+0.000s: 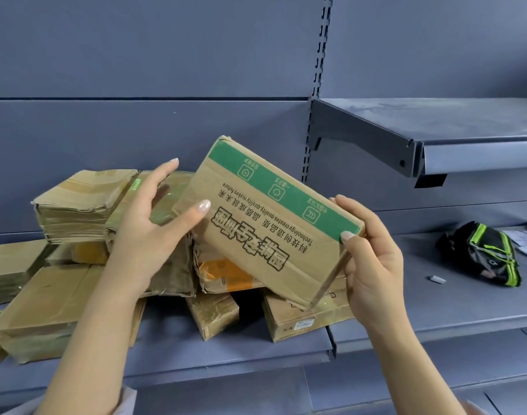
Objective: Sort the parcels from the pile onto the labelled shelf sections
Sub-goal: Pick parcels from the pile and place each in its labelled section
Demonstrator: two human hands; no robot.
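1. The box (265,223) is up in the air, tilted, just above the right side of the pile (76,205).
2. The right hand (373,259) holds the box's right end, with the thumb in front and the fingers curled behind.
3. The left hand (148,229) is spread wide with straight fingers. Its thumb touches the box's left side.
4. The pile lies on a grey shelf (226,348).
5. A black and green bag (483,253) lies well to the right of the pile.

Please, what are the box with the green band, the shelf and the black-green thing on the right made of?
Box with the green band: brown cardboard, matte, printed; creased edges and folded flaps show it. Shelf: likely painted sheet metal, matte blue-grey; thin folded front lip, slotted upright. Black-green thing: probably woven fabric; it lies crumpled, with bright trim.
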